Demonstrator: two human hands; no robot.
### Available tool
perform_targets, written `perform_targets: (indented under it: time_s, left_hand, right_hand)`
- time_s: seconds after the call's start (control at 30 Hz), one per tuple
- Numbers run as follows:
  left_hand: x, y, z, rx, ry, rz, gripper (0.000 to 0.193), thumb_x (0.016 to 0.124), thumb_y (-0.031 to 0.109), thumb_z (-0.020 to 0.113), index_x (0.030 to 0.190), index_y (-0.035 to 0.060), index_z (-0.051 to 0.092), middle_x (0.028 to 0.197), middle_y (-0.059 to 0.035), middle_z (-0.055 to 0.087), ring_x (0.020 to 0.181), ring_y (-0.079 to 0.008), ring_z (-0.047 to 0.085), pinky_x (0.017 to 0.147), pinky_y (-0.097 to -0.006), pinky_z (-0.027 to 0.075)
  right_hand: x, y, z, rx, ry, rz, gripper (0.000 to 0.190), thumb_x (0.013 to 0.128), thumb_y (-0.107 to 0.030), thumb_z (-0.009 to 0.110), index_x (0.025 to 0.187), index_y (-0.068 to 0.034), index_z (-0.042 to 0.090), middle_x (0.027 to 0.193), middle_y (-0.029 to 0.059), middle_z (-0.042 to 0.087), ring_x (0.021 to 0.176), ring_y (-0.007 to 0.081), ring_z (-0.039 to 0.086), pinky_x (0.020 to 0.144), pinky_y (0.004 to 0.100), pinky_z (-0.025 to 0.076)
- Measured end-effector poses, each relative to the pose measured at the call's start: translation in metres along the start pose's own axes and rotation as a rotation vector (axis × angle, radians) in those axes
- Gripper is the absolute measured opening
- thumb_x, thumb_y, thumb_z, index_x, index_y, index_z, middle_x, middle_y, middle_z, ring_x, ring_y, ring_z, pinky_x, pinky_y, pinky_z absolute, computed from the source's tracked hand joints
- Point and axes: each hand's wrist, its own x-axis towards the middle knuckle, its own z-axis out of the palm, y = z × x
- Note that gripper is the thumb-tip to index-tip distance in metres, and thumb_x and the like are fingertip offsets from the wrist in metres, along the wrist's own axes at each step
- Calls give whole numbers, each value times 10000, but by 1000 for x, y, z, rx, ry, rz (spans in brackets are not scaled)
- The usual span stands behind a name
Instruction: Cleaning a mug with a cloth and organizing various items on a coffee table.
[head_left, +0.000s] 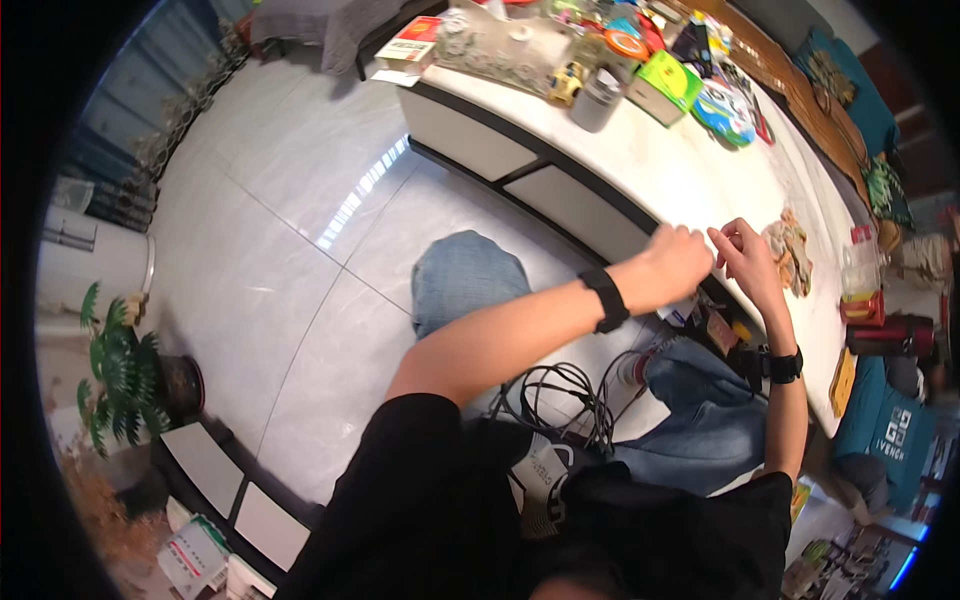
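Over the near edge of the white marble-look tabletop (697, 172), both hands are raised close together. My left hand (671, 262) is curled, its back to the camera, hiding its fingertips. My right hand (741, 259) is just right of it, fingers bent and thumb and index finger near each other. Whether a small thing is between them cannot be told. Each wrist wears a black band. A crumpled patterned cloth (791, 251) lies on the table right of my right hand. Below are my jeans-clad knees and a coil of black cable (559, 397) on the floor.
Farther along the table stand a green box (665, 88), a grey canister (598, 101), a toy car (566, 82) and a wipes pack (724, 112). Cups and a dark red flask (891, 335) are at the right. A potted plant (124, 367) stands left on the tiled floor.
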Motion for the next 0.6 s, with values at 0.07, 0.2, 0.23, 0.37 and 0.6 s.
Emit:
perform_targets:
  time_s: [0.07,0.2,0.23,0.37,0.6]
  left_hand:
    - [-1,-3,-2,-43,141,-39,126,765,141,579,810,51,655,847,-125,618,814,-283,612,685,-411,511]
    - [-7,-7,-32,-109,179,42,122,746,94,595,847,30,622,899,-134,604,835,-297,597,724,-402,503]
    - [-8,-6,-33,-180,264,85,129,745,84,600,860,28,610,917,-127,598,845,-294,591,743,-395,497]
    - [-23,-12,-29,-197,200,151,154,754,83,603,899,38,577,960,-101,581,887,-281,574,783,-387,477]
    - [-2,-26,-1,-85,-190,364,169,748,100,609,912,70,588,888,-63,564,826,-244,562,737,-366,464]
  right_hand:
    - [-17,-9,-1,-43,-15,-17,414,929,-319,539,711,32,569,518,79,530,471,130,499,478,308,396]
    - [-40,-11,5,-214,-126,-132,403,898,-290,553,663,33,603,560,206,539,523,328,560,555,412,442]
    - [-48,-6,7,-236,-132,-178,392,892,-290,558,671,29,613,593,229,552,565,375,570,584,441,449]
    - [-56,10,10,-319,-212,-309,242,892,-229,555,809,-23,653,652,208,605,662,388,610,648,480,475]
    - [-31,38,-11,-387,-353,-339,374,730,-5,542,1092,-71,610,855,171,640,818,345,617,726,432,488]
